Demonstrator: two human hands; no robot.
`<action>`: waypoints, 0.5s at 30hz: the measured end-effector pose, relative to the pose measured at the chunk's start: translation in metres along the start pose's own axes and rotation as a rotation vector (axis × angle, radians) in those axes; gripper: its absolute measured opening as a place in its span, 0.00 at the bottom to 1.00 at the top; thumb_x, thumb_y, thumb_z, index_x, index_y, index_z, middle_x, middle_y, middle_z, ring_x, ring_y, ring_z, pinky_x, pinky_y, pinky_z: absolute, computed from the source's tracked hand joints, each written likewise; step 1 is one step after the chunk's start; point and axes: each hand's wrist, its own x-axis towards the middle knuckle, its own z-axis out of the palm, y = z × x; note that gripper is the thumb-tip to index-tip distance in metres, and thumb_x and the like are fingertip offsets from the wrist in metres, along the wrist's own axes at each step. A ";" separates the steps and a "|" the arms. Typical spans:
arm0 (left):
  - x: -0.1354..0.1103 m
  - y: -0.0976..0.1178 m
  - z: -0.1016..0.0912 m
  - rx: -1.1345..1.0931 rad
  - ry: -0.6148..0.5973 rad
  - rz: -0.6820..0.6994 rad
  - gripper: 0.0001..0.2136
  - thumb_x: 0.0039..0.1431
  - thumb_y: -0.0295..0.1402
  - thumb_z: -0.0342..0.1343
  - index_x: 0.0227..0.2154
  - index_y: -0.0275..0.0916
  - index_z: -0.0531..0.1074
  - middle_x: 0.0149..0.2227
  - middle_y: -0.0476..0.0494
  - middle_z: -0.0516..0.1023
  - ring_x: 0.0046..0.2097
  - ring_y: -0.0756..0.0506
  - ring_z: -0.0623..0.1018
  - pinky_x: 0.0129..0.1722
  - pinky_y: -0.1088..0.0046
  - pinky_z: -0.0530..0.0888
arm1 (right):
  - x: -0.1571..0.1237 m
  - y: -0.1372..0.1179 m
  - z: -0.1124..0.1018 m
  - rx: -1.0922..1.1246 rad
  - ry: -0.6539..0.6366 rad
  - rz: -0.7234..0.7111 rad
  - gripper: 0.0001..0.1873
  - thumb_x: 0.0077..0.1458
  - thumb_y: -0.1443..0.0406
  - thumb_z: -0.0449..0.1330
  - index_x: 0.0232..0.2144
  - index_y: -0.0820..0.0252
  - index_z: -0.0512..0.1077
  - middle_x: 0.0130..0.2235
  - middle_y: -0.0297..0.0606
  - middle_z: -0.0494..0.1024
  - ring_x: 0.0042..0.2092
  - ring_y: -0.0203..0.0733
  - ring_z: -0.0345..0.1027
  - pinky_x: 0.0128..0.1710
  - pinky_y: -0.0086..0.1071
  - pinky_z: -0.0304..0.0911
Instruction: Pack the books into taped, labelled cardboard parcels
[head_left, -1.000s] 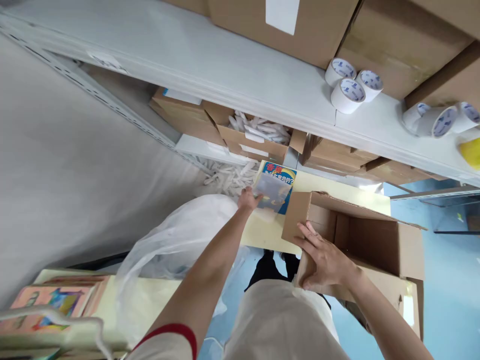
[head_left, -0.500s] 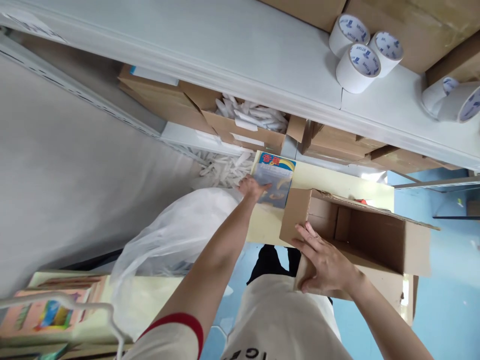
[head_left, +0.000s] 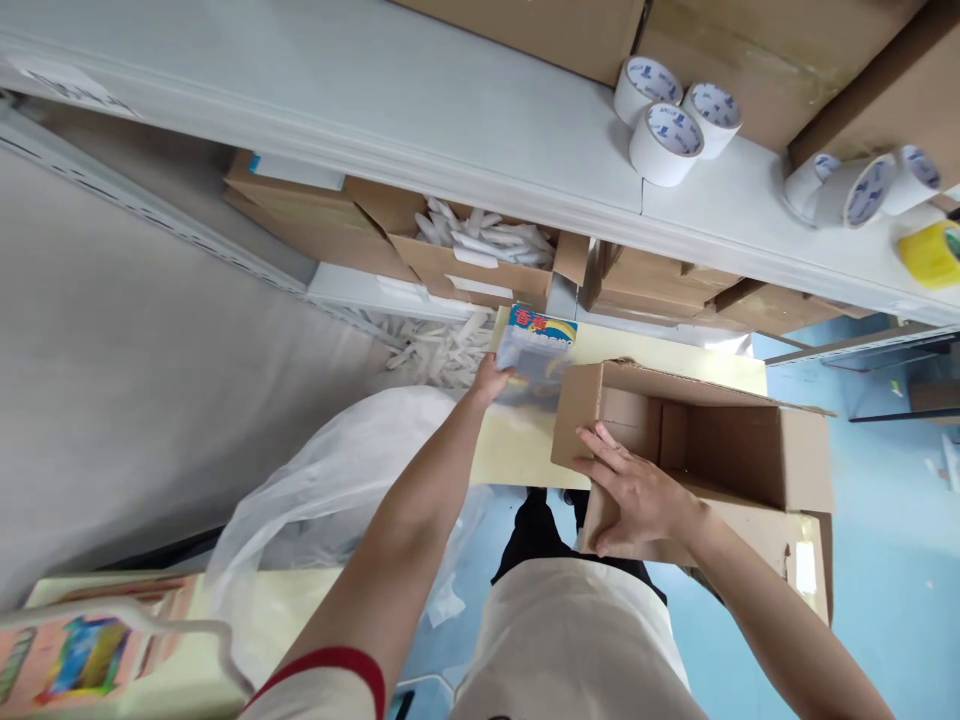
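Observation:
My left hand (head_left: 491, 380) is closed at the left edge of a blue printed card (head_left: 541, 325) with red lettering and a banana picture. A greyish see-through layer, blurred, covers its lower part. Under the card lies the pale yellow tabletop (head_left: 506, 445). My right hand (head_left: 637, 495) grips the near left corner of an open cardboard box (head_left: 731, 505), its fingers across a flap and the thumb lower down. The box is tilted toward me over the table's near edge. Its visible inside is bare.
Above runs a grey shelf (head_left: 360, 110) with white tape rolls (head_left: 667, 145) and a yellow roll (head_left: 930, 255). White slim pieces fill a carton (head_left: 487, 235) below it. A clear plastic bag (head_left: 322, 480) bulges at left, by pink printed packs (head_left: 82, 650).
My left hand has closed on the card's left edge, and the grey layer has shifted and blurred. My view has turned slightly right. The right hand keeps hold of the box.

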 end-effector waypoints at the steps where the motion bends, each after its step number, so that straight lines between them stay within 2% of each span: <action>1: -0.003 0.001 -0.004 -0.019 0.019 0.022 0.14 0.50 0.25 0.59 0.42 0.36 0.69 0.39 0.40 0.80 0.41 0.43 0.80 0.42 0.69 0.76 | 0.000 0.000 -0.001 -0.002 -0.004 -0.001 0.58 0.34 0.52 0.76 0.65 0.59 0.58 0.72 0.48 0.40 0.72 0.62 0.26 0.66 0.51 0.50; 4: -0.017 0.008 -0.029 -0.055 0.101 0.093 0.15 0.49 0.26 0.58 0.42 0.38 0.68 0.37 0.43 0.79 0.41 0.43 0.80 0.45 0.67 0.75 | -0.001 0.003 -0.001 0.007 0.003 -0.018 0.59 0.34 0.51 0.76 0.65 0.57 0.57 0.73 0.47 0.37 0.72 0.62 0.25 0.66 0.51 0.50; 8: -0.049 0.030 -0.088 -0.029 0.265 0.212 0.12 0.46 0.28 0.58 0.36 0.39 0.67 0.30 0.48 0.76 0.36 0.43 0.78 0.43 0.67 0.75 | 0.002 0.008 -0.003 0.022 0.000 -0.053 0.61 0.35 0.49 0.75 0.67 0.54 0.53 0.73 0.44 0.32 0.72 0.61 0.22 0.67 0.52 0.45; 12: -0.100 0.066 -0.145 -0.034 0.460 0.345 0.12 0.42 0.30 0.60 0.32 0.40 0.67 0.25 0.53 0.74 0.29 0.47 0.76 0.33 0.72 0.75 | 0.001 0.008 -0.004 0.002 0.015 -0.064 0.69 0.36 0.46 0.73 0.70 0.53 0.40 0.72 0.44 0.23 0.72 0.60 0.19 0.69 0.53 0.35; 15: -0.143 0.094 -0.169 -0.056 0.579 0.450 0.14 0.38 0.33 0.61 0.31 0.40 0.66 0.24 0.54 0.73 0.27 0.49 0.74 0.30 0.74 0.75 | -0.020 0.016 0.001 -0.024 0.125 0.006 0.68 0.43 0.44 0.68 0.70 0.52 0.30 0.71 0.45 0.19 0.72 0.60 0.18 0.68 0.55 0.34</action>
